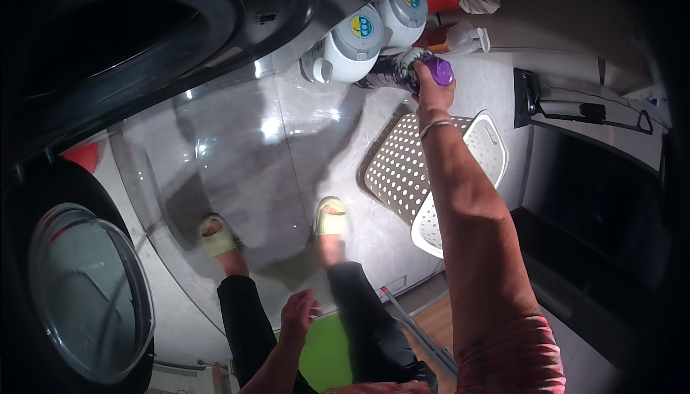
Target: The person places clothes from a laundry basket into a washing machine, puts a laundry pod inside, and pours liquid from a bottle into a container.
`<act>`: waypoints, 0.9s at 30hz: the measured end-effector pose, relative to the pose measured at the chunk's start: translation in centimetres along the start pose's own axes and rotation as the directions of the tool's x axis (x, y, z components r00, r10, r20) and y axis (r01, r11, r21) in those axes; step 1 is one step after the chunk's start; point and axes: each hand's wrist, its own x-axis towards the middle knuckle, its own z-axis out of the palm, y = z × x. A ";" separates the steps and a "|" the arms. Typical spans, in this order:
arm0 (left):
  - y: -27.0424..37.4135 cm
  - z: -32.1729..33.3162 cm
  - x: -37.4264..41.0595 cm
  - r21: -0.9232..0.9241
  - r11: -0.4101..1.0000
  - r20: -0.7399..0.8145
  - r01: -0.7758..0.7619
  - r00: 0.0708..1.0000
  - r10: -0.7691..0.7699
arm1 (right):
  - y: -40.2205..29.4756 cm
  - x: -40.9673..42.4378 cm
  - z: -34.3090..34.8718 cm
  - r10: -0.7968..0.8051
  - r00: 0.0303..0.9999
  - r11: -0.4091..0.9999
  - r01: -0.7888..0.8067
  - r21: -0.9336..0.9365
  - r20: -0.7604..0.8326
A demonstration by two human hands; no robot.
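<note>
My right hand [435, 89] reaches to the upper right and is closed around the upper part of a dark bottle [391, 73] with a purple cap [442, 72]. Two white containers with grey lids stand beside that bottle, the nearer one [353, 51] touching or almost touching it. Below my right forearm a grey and white perforated plastic laundry basket [400, 165] rests on the tiled floor, partly hidden by the arm. My left hand [299, 313] hangs low near my legs, fingers loosely curled and apart, with nothing in it.
A front-loading washing machine [226, 22] fills the upper left. An open round glass door [91, 294] is at the lower left. Pump bottles [458, 38] stand against the wall, and a stick-like appliance [574, 109] lies at the right. Metal legs [415, 329] and a green mat [326, 353] are near my feet.
</note>
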 end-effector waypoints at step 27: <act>6.1 -1.3 -12.2 0.699 -0.137 0.512 -0.701 0.357 0.781 | -6.8 -34.5 -28.0 -0.097 0.403 0.982 0.187 0.022 0.910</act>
